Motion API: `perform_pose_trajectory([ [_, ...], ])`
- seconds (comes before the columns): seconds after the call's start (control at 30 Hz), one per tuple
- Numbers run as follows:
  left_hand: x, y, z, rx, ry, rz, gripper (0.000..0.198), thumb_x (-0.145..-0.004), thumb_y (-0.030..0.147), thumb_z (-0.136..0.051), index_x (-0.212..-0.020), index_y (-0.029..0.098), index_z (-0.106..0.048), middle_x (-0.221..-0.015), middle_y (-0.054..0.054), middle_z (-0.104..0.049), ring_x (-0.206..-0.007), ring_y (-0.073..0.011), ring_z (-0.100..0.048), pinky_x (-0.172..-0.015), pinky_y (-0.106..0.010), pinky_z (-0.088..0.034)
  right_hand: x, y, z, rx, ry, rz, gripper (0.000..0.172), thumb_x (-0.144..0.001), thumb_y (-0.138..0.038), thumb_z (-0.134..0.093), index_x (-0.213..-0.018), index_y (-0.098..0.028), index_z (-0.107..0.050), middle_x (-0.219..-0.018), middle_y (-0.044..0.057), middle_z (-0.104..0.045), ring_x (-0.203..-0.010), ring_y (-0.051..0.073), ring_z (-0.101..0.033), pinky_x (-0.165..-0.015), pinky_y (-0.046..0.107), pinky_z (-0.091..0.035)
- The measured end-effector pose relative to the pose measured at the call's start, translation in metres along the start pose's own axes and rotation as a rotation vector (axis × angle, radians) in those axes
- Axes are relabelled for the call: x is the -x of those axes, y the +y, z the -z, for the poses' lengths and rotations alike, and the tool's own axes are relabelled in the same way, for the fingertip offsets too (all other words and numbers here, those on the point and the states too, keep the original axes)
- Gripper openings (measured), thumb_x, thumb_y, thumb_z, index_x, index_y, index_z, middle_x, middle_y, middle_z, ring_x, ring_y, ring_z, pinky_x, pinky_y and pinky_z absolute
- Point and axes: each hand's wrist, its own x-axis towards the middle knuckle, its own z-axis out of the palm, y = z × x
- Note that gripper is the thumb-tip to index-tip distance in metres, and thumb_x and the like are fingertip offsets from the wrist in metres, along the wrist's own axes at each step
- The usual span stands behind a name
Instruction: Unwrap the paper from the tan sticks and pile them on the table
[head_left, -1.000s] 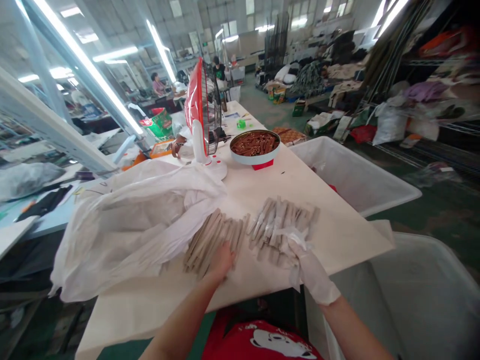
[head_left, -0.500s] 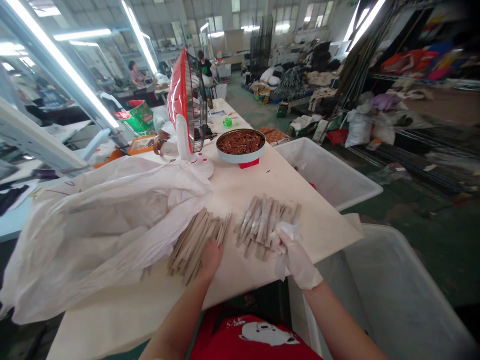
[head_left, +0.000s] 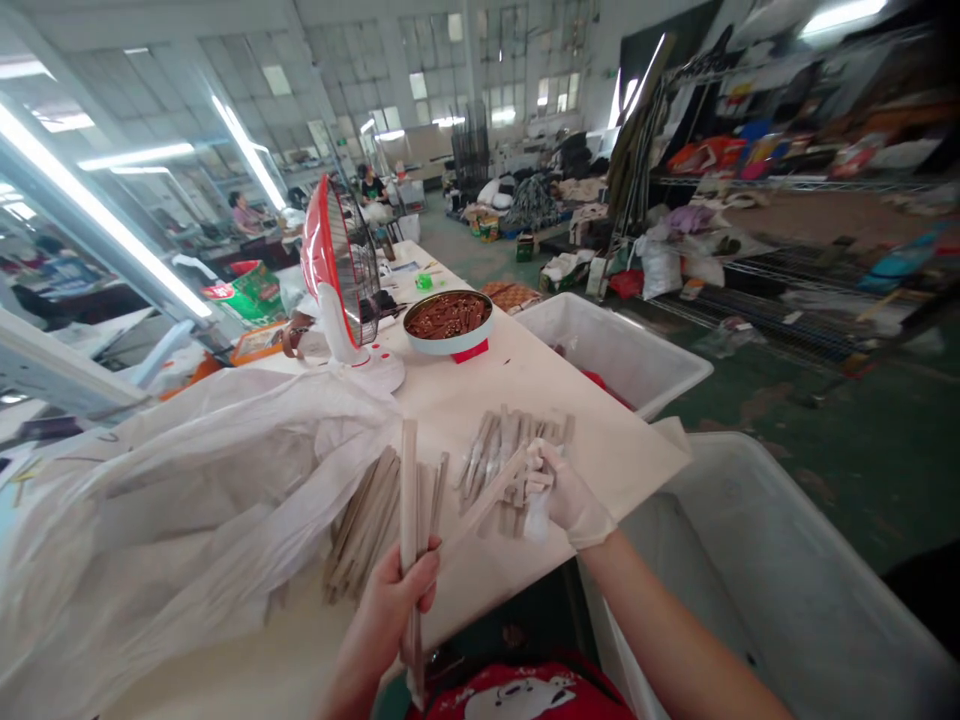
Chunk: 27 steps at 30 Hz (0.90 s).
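Note:
My bare left hand is wrapped round a long flat beige-grey strip that stands nearly upright. Just beyond it, a pile of similar strips lies on the table. On my right hand is a thin white glove; its fingers are closed on a crumpled white cloth. A slanting pale strip runs from near my left hand up to the right fingers, where its end is hidden. Behind the right hand lies a second bundle of strips, partly covered by it.
A white plastic sheet spreads over the table's left side. Further back stand a red-and-white fan and a round tin of brown pieces. White bins stand against the table's right edge.
My left hand has lifted a strip from the left pile and now holds it upright. A slanting strip now spans toward my right hand, which has turned slightly. The view has shifted right.

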Motion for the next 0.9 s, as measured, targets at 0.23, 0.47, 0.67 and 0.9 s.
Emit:
perform_pose_trajectory([
  [0.23, 0.02, 0.011, -0.002, 0.136, -0.004, 0.06, 0.052, -0.056, 0.05, -0.076, -0.086, 0.013, -0.056, -0.045, 0.009, -0.044, -0.04, -0.0044, -0.037, -0.042, -0.017, -0.021, 0.012, -0.013, -0.002, -0.102, 0.045, 0.038, 0.026, -0.071, -0.032, -0.072, -0.069, -0.019, -0.05, -0.049, -0.01, -0.046, -0.033, 0.001, -0.032, -0.032, 0.014, -0.029],
  [0.47, 0.013, 0.007, -0.01, 0.236, -0.074, 0.147, 0.052, -0.056, 0.047, -0.079, -0.088, 0.013, -0.056, -0.045, 0.01, -0.041, -0.04, -0.0028, -0.035, -0.04, -0.016, -0.021, 0.031, -0.024, -0.008, 0.098, 0.022, 0.142, 0.035, -0.069, -0.04, -0.073, -0.062, -0.019, -0.046, -0.049, -0.009, -0.041, -0.037, 0.002, -0.029, -0.035, 0.015, -0.027],
  [0.67, 0.01, 0.005, -0.004, 0.225, -0.101, 0.217, 0.052, -0.056, 0.045, -0.08, -0.09, 0.012, -0.057, -0.047, 0.01, -0.041, -0.039, -0.0022, -0.034, -0.039, -0.016, -0.023, 0.048, -0.033, -0.005, 0.329, 0.176, 0.332, 0.026, -0.068, -0.036, -0.074, -0.072, -0.018, -0.056, -0.06, -0.004, -0.055, -0.046, 0.006, -0.045, -0.042, 0.019, -0.037],
  [0.9, 0.014, 0.01, 0.002, 0.206, -0.151, 0.229, 0.047, -0.06, 0.043, -0.078, -0.088, 0.011, -0.057, -0.047, 0.01, -0.039, -0.038, -0.0017, -0.031, -0.037, -0.016, -0.022, 0.06, -0.04, -0.007, 0.483, 0.201, 0.288, 0.029, -0.069, -0.045, -0.072, -0.074, -0.018, -0.059, -0.052, -0.006, -0.05, -0.041, 0.007, -0.039, -0.038, 0.021, -0.036],
])
